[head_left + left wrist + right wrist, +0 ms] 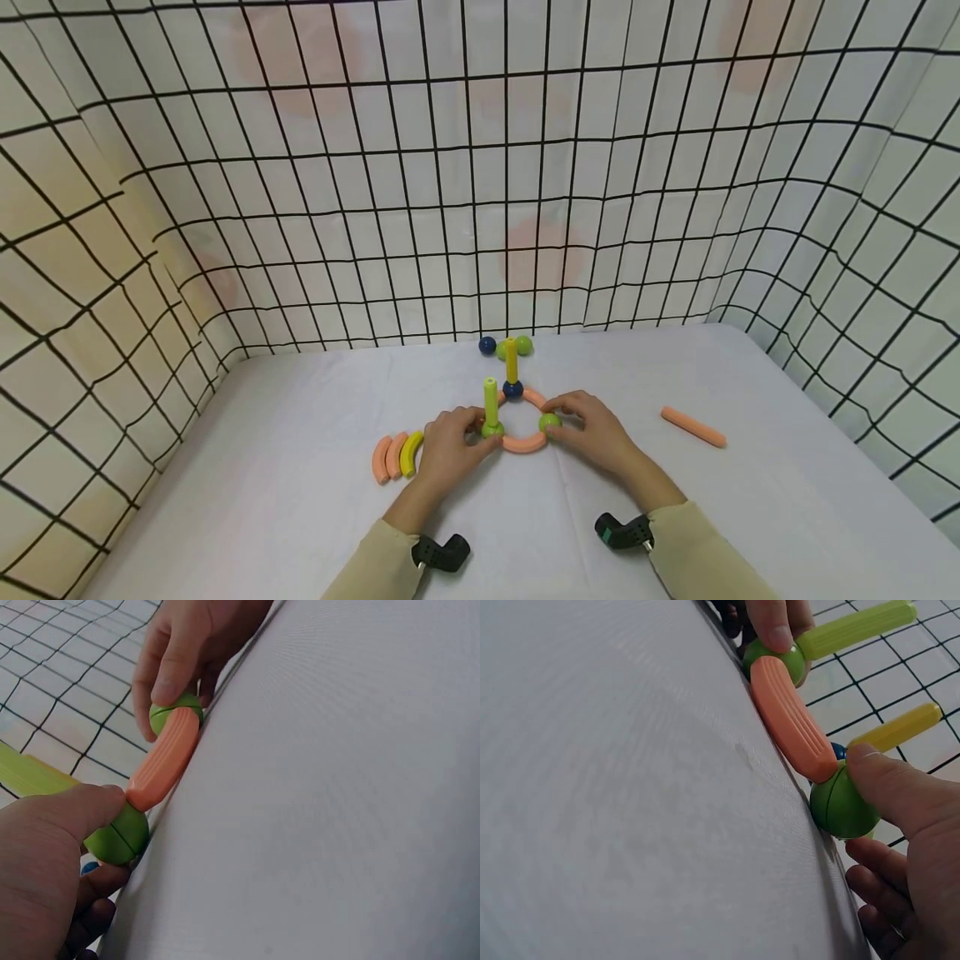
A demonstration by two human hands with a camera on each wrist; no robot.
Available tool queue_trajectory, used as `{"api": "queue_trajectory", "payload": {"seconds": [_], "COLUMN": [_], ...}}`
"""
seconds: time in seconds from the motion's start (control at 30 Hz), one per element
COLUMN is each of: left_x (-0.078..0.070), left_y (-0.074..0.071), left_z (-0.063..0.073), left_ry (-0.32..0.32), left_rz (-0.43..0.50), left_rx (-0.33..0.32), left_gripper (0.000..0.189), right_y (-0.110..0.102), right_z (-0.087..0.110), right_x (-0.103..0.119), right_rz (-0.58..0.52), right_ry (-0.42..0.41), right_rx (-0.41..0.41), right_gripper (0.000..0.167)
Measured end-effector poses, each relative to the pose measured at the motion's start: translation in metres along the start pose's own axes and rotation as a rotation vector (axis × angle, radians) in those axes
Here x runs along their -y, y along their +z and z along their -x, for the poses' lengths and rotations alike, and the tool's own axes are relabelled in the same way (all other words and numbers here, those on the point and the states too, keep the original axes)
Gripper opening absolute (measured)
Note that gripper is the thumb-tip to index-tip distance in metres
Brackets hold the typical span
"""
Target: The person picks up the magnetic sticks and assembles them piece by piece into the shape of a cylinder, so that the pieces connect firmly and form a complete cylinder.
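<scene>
A ring of curved orange sticks and balls lies on the table. My left hand (448, 450) pinches the green ball (124, 838) on the ring's left, from which a yellow-green rod (491, 402) stands upright. On the right side, my right hand (596, 429) holds another green ball (845, 806) between thumb and fingers. The front curved orange stick (525, 445) joins these two balls. At the back of the ring is a navy ball (513, 390) with an upright yellow rod (512, 362). Fingers partly hide the ring's sides.
Left of the ring lie curved orange sticks (381, 460) and a curved yellow stick (409, 455). A straight orange rod (693, 427) lies to the right. Behind the ring are a loose navy ball (487, 345) and green balls (523, 344). Black netting (465, 200) borders the white table (300, 500).
</scene>
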State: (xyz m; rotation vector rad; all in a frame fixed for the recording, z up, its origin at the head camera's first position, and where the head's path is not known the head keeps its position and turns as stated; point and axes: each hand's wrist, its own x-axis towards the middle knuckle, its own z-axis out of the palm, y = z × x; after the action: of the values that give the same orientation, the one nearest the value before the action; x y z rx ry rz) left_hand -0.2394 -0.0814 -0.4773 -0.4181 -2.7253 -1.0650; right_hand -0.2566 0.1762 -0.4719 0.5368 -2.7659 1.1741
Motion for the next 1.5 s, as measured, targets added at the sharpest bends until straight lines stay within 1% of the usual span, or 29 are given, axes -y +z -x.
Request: {"api": "queue_trajectory", "payload": {"seconds": [0.27, 0.43, 0.57, 0.7, 0.97, 1.1, 1.33, 1.5], "left_x": [0.000, -0.001, -0.002, -0.002, -0.002, -0.003, -0.001, 0.000], "left_y": [-0.001, -0.001, -0.002, -0.002, -0.001, -0.001, -0.001, -0.001], "left_z": [0.000, 0.000, 0.001, 0.002, 0.001, 0.001, 0.001, 0.001], "left_ry": [0.001, 0.017, 0.027, 0.027, 0.031, 0.037, 0.036, 0.029], "left_rz": [-0.002, -0.008, -0.002, 0.003, -0.026, -0.038, -0.036, -0.021], "left_rx": [-0.012, -0.022, -0.023, -0.017, -0.014, -0.018, -0.013, -0.012], "left_gripper": [0.036, 0.037, 0.035, 0.033, 0.029, 0.027, 0.024, 0.023], "right_y": [0.002, 0.001, -0.001, -0.004, -0.007, -0.006, -0.006, -0.004], "right_z": [0.000, 0.000, 0.000, 0.001, 0.002, 0.002, 0.002, 0.002], "right_x": [-0.003, -0.004, -0.007, -0.011, -0.018, -0.017, -0.016, -0.018], "right_rz": [0.038, 0.067, 0.087, 0.099, 0.127, 0.124, 0.135, 0.144], "right_ry": [-0.036, -0.037, -0.039, -0.058, -0.040, -0.022, -0.012, -0.011], "right_rx": [-0.021, -0.038, -0.045, -0.070, -0.107, -0.114, -0.120, -0.128], "right_gripper": [0.030, 0.030, 0.030, 0.029, 0.027, 0.026, 0.022, 0.021]}}
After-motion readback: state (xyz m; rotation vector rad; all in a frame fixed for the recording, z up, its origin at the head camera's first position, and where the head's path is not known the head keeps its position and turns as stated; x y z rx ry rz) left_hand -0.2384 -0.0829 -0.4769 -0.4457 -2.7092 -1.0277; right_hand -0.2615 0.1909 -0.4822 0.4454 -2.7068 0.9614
